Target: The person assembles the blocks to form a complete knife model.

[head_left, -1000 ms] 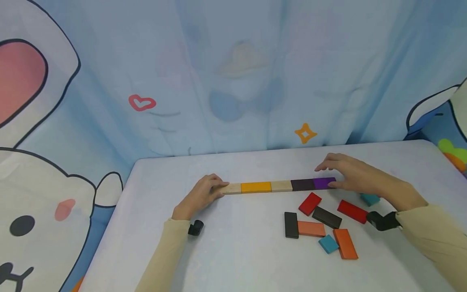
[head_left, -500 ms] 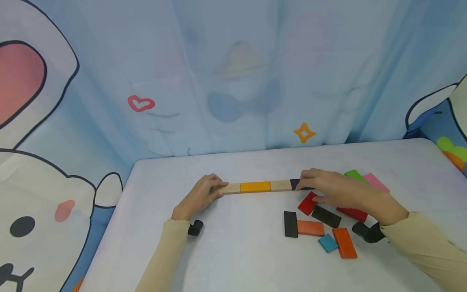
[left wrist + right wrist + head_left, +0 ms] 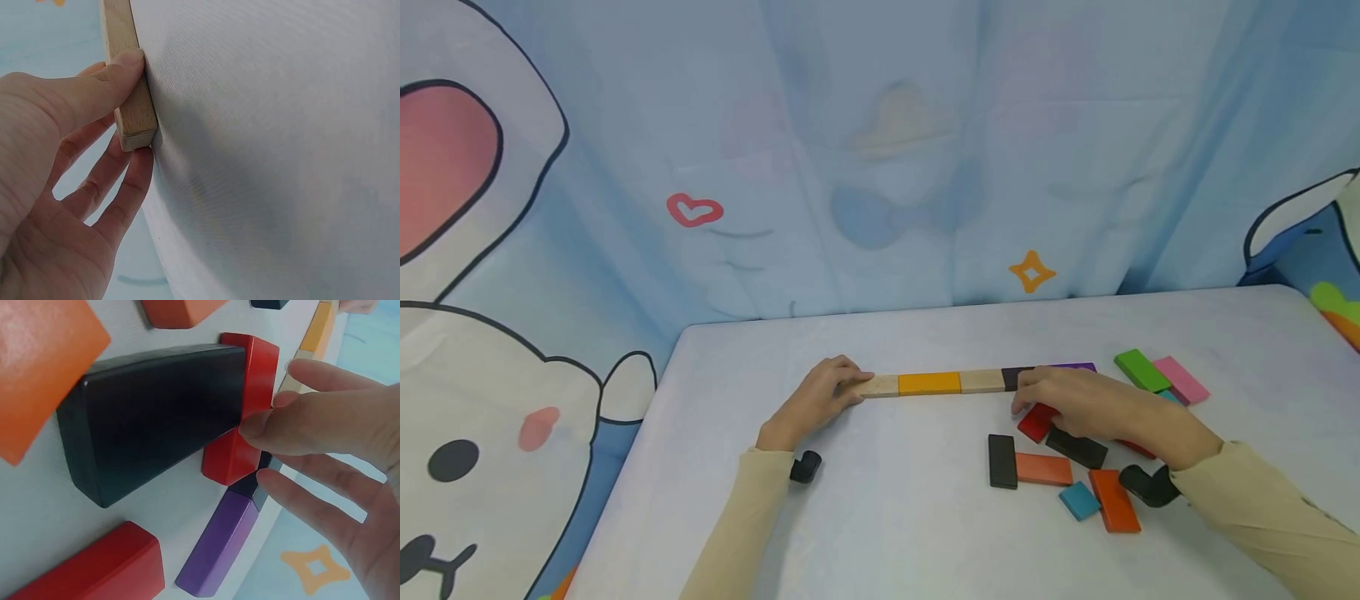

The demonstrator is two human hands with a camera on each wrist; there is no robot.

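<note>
A straight row of blocks runs across the table: plain wood (image 3: 880, 386), yellow (image 3: 929, 383), plain wood (image 3: 981, 381), dark (image 3: 1011, 378) and purple (image 3: 217, 544). At its left end my left hand (image 3: 815, 402) pinches the plain wood block (image 3: 135, 112), thumb on one face and fingers behind. My right hand (image 3: 1086, 404) is over the loose red block (image 3: 255, 369) just in front of the row. Its thumb lies on that block and the other fingers curl at the far side. A black block (image 3: 162, 419) leans against the red one in the right wrist view.
Several loose blocks lie around the right hand: a black one (image 3: 1002, 461), two orange ones (image 3: 1043, 468) and a blue one (image 3: 1080, 501). Green (image 3: 1141, 369) and pink (image 3: 1182, 381) blocks lie farther right. A blue printed curtain (image 3: 887, 167) hangs behind the table.
My right hand has come from the purple end of the row, left and toward me, onto the loose red block. My left hand has stayed on the plain wood block.
</note>
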